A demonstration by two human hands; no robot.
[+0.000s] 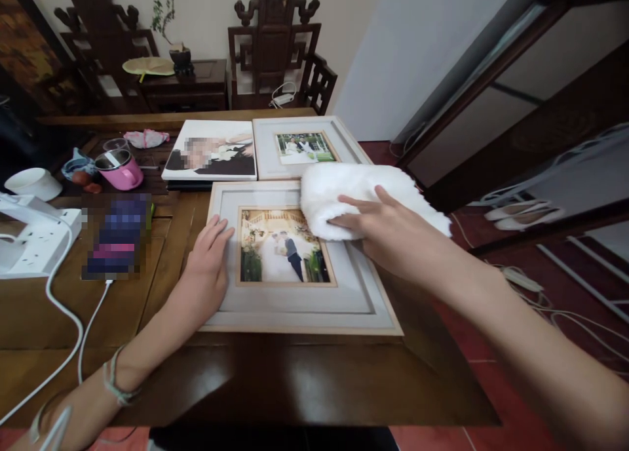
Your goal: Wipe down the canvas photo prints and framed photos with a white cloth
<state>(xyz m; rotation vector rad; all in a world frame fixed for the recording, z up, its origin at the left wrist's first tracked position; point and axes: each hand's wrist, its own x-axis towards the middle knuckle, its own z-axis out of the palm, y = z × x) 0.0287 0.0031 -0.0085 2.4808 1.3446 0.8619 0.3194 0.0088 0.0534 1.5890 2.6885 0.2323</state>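
Observation:
A picture frame (314, 307) with a pale wide border and a wedding photo lies flat on the dark wooden table. My left hand (209, 264) rests over its left edge, fingers stretched out and holding nothing. At the frame's upper right, my right hand (378, 221) has a thick, fluffy white cloth (363, 182) under its fingers, pressed against the frame. The cloth covers that corner and hangs past the right edge. Behind lies a second picture frame (268, 156), partly hidden by the cloth. A white-edged photo panel (211, 153) sits beside it on the left.
On the left are a phone (118, 238) on a charging cable, a white power strip (44, 241), a pink mug (120, 172) and a white cup (34, 184). The table's right edge (462, 359) drops to a red floor. Carved chairs (275, 38) stand behind.

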